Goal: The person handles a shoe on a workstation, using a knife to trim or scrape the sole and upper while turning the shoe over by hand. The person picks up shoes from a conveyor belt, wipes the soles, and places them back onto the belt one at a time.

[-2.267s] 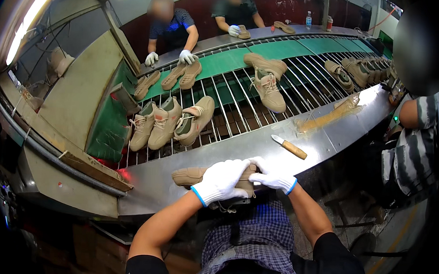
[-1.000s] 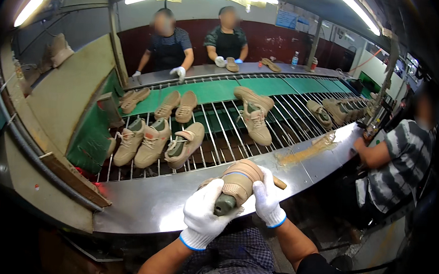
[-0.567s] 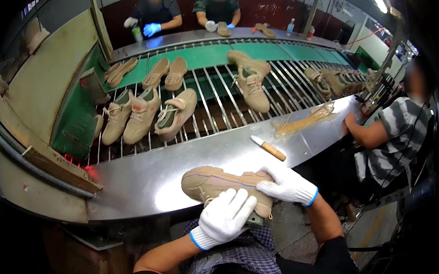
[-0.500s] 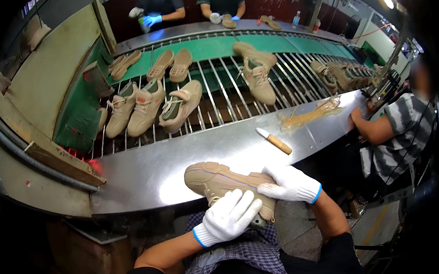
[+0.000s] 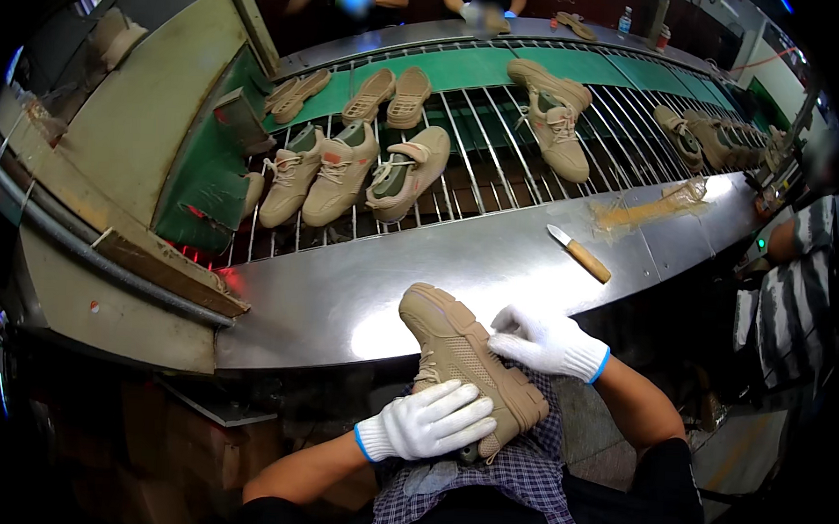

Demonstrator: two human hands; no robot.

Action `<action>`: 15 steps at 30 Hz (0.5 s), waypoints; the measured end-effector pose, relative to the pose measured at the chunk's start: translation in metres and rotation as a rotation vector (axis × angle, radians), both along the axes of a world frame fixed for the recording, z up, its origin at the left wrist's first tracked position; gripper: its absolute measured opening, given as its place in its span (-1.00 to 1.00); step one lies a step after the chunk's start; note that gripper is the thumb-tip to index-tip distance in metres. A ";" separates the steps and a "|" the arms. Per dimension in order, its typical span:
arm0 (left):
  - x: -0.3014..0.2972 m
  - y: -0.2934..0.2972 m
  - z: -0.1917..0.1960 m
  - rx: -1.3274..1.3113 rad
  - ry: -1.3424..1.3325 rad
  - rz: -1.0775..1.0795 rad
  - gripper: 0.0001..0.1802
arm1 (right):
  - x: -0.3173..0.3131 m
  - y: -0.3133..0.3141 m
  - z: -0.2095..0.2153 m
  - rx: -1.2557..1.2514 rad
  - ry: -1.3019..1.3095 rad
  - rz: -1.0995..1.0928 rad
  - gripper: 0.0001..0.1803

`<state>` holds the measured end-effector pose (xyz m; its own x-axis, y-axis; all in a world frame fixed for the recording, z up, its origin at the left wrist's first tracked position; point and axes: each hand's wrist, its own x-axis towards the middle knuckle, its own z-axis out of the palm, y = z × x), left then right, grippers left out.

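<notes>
A beige lace-up shoe (image 5: pixel 460 356) is tilted on its side in front of me, its toe pointing up and left over the metal ledge. My left hand (image 5: pixel 436 420), in a white knit glove with a blue cuff, is laid across the upper and holds it near the ankle opening. My gloved right hand (image 5: pixel 542 342) has bent fingers, thumb and fingertips against the edge of the chunky sole. Part of the opening is hidden behind my left hand. A short knife (image 5: pixel 581 255) with a wooden handle lies on the ledge beyond my right hand.
A metal ledge (image 5: pixel 290 322) borders a roller conveyor (image 5: pixel 484 171) carrying several beige shoes (image 5: pixel 342 174) and loose soles (image 5: pixel 409 98). Brown tape (image 5: pixel 651 207) sticks to the ledge. A green-and-cream machine housing (image 5: pixel 174 83) stands left. Co-workers are at the far side and the right.
The shoe has turned more upright, its heel swinging down toward me, with the sole now facing right. My right hand has loosened from lying flat to bent fingers. The view has shifted left.
</notes>
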<state>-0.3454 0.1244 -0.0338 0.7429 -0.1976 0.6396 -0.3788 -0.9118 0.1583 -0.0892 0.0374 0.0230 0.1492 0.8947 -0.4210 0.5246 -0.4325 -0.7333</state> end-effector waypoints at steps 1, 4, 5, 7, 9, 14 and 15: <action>-0.001 0.000 0.003 -0.006 0.035 -0.011 -0.58 | 0.003 0.004 -0.016 0.113 0.050 0.018 -0.35; -0.002 0.002 0.004 0.027 0.062 -0.028 -0.58 | -0.008 0.023 -0.036 0.154 0.323 0.033 -0.27; -0.003 0.001 0.002 0.040 0.056 -0.030 -0.57 | -0.009 0.027 -0.041 0.113 0.363 0.055 -0.25; -0.002 0.002 0.001 0.043 0.068 -0.025 -0.57 | -0.019 0.027 -0.060 0.225 0.218 0.065 -0.21; -0.002 0.005 0.004 0.053 0.074 -0.022 -0.56 | -0.030 0.021 -0.053 0.145 0.104 -0.030 -0.23; -0.001 0.008 0.008 0.066 0.088 -0.041 -0.58 | -0.024 0.008 -0.078 0.230 0.410 -0.111 -0.27; -0.001 0.008 0.010 0.072 0.092 -0.042 -0.58 | -0.026 0.003 -0.079 0.217 0.430 -0.144 -0.28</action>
<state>-0.3461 0.1323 -0.0238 0.7882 -0.2724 0.5519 -0.4036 -0.9057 0.1294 -0.1153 0.0407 -0.0562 0.1314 0.9515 -0.2781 0.1013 -0.2919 -0.9511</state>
